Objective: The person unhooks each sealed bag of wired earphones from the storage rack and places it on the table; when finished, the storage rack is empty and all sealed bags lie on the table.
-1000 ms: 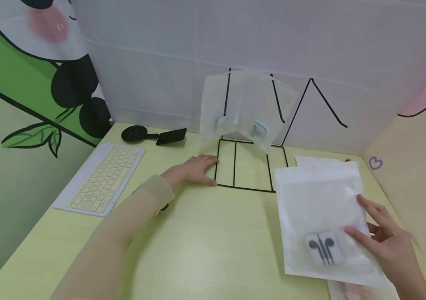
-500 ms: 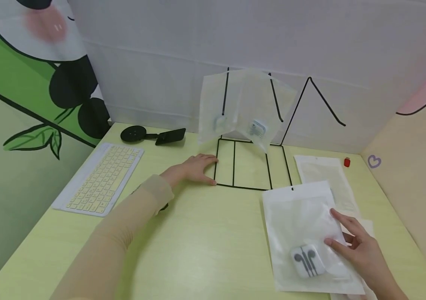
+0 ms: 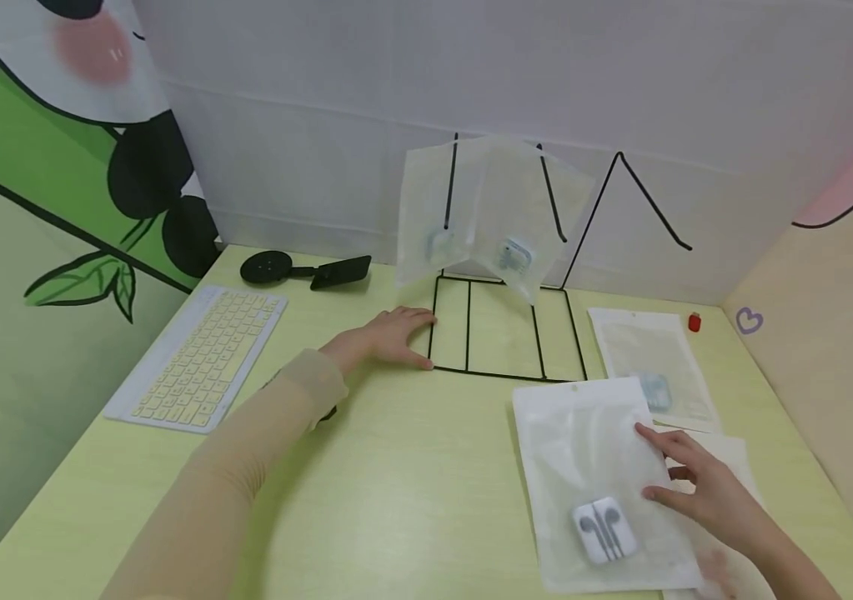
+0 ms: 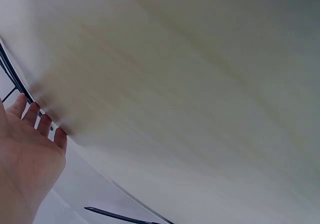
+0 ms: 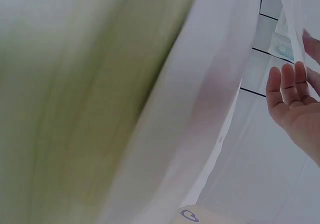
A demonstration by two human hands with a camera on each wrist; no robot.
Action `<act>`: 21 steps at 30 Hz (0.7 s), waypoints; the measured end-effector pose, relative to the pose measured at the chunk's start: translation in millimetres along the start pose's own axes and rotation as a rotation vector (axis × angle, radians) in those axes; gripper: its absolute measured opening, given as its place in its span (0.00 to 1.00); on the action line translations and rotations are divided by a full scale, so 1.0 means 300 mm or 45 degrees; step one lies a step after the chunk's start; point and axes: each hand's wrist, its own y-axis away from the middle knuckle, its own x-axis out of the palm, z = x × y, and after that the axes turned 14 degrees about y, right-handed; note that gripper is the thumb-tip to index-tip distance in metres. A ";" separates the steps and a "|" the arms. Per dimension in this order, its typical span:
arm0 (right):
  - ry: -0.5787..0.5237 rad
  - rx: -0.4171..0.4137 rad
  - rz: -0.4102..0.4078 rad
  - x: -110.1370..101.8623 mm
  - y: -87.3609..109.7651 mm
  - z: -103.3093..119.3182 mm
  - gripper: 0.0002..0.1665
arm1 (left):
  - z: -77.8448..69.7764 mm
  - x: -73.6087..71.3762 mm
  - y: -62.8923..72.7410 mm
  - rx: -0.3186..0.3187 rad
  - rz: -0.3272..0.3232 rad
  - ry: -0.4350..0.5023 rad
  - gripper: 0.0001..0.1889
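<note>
My right hand [image 3: 704, 483] pinches the right edge of a white zip bag [image 3: 591, 433] between thumb and fingers. Through its translucent front shows a square white case with earphones [image 3: 604, 531]. My left hand [image 3: 396, 337] lies at the left side of a black wire rack [image 3: 504, 375], thumb and fingers spread against its base; the left wrist view has the fingertips at the rack's edge. Two similar bags, a left one [image 3: 426, 192] and a right one [image 3: 564, 183], hang on the rack's upright prongs, each with a small case inside.
Right of the rack lies another bag [image 3: 647, 337] with a bluish case. One more bag [image 3: 734, 458] is partly hidden under my right hand. A small red object [image 3: 694, 322] sits near the right wall. At left are a white keyboard [image 3: 208, 358] and a black folding stand [image 3: 306, 271].
My right hand has moved left and slightly forward with the earphone bag, uncovering the bag and red object behind it. The left hand has stayed on the rack.
</note>
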 end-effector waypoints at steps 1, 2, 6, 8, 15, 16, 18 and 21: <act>0.015 -0.013 0.035 0.001 -0.002 -0.005 0.47 | 0.000 0.000 0.000 -0.001 0.002 -0.002 0.48; 0.032 -0.020 0.071 0.002 -0.003 -0.009 0.48 | 0.000 0.001 0.000 -0.002 0.004 -0.001 0.48; 0.100 -0.097 0.164 0.012 -0.016 -0.023 0.48 | 0.000 0.000 -0.001 -0.004 0.004 0.000 0.49; 0.134 -0.132 0.196 0.016 -0.025 -0.029 0.47 | -0.001 -0.001 -0.001 -0.008 0.004 0.000 0.49; 0.235 -0.179 0.271 0.031 -0.051 -0.036 0.50 | -0.009 -0.005 0.005 -0.002 0.002 -0.005 0.49; 0.254 -0.179 0.278 0.032 -0.054 -0.035 0.50 | -0.010 -0.005 0.006 0.001 0.003 -0.006 0.49; 0.288 -0.177 0.294 0.036 -0.062 -0.035 0.52 | -0.013 -0.007 0.007 0.002 0.005 -0.007 0.48; 0.344 -0.161 0.348 0.040 -0.075 -0.034 0.54 | -0.015 -0.007 0.007 -0.001 0.009 -0.003 0.48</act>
